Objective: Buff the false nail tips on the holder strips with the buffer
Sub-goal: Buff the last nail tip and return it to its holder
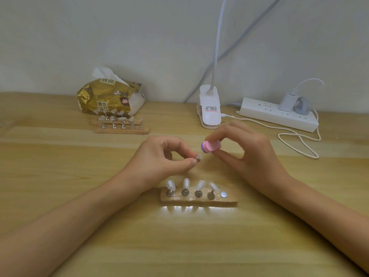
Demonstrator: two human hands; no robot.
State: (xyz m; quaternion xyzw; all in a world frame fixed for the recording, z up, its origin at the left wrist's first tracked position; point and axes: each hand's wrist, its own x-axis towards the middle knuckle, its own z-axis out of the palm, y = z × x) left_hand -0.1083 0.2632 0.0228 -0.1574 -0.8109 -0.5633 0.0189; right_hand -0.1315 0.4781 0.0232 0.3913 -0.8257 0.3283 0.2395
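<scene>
Hands raised above the strip (199, 199) on the tabletop (179, 246).
Left hand (161, 156) pinches a nail tip (198, 157); right hand (247, 152) pinches the buffer (210, 146) beside it.

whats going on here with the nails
A person is buffing false nail tips. The left hand pinches one tip while the right hand holds the pink buffer close above it. The near strip has four tips and one bare spot. Two more strips sit by the tissue pack.
</scene>
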